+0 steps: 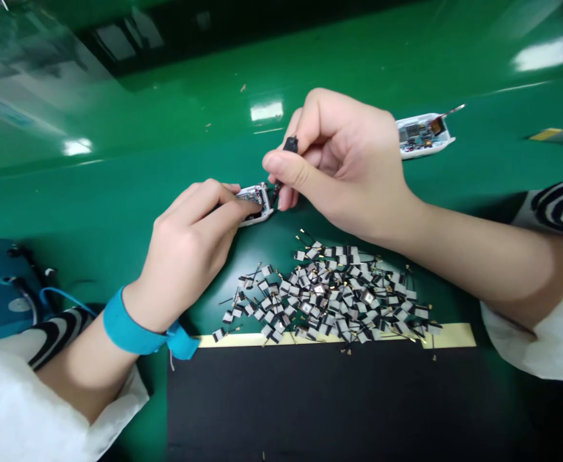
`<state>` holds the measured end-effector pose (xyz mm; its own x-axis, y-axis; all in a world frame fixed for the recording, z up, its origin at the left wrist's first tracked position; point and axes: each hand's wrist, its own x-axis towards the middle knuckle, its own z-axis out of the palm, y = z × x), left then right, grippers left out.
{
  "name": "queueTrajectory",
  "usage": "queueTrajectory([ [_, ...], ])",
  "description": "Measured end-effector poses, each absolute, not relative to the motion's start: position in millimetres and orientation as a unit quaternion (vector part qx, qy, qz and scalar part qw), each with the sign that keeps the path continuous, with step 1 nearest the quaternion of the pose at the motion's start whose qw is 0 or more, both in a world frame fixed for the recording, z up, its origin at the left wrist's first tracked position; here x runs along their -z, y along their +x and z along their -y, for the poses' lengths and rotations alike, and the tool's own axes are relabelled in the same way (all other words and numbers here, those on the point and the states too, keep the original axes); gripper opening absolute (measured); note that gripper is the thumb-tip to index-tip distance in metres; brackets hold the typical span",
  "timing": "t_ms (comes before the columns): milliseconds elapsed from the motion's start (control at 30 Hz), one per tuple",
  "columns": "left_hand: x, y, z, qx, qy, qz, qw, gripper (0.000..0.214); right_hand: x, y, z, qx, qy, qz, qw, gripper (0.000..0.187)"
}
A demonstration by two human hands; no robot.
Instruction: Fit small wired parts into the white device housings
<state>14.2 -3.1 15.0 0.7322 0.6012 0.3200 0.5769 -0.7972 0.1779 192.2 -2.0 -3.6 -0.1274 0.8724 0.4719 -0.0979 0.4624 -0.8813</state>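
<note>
My left hand (192,240), wearing a teal wrist strap, is closed on a small white device housing (268,213) with a circuit board inside; the fingers cover much of it. My right hand (343,160) pinches a slim black tool (290,144) between thumb and fingers. Its lower part reaches the near right end of the housing, and its exact kind is unclear. Just below both hands lies a heap of small antenna pieces (329,289), grey-white and black squares with thin black leads and gold-coloured ends.
A second open white housing (425,136) with a circuit board and a protruding wire lies behind my right wrist. Yellow tape (454,335) edges a black mat (329,404) at the front. A blue box (6,289) with a cable stands at left on the green table (165,154).
</note>
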Motion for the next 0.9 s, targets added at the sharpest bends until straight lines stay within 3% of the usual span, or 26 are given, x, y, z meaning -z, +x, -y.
queueTrajectory([
  [500,-16.9,14.4,3.4,-0.187,0.931,-0.312,0.027,0.016,2.6,193.9,1.0,-0.374,-0.369,0.644,0.556,0.043],
  [900,-14.7,15.6,2.8,-0.208,0.929,-0.303,0.038,0.012,0.7,197.4,2.6,-0.369,-0.378,0.663,0.531,0.039],
])
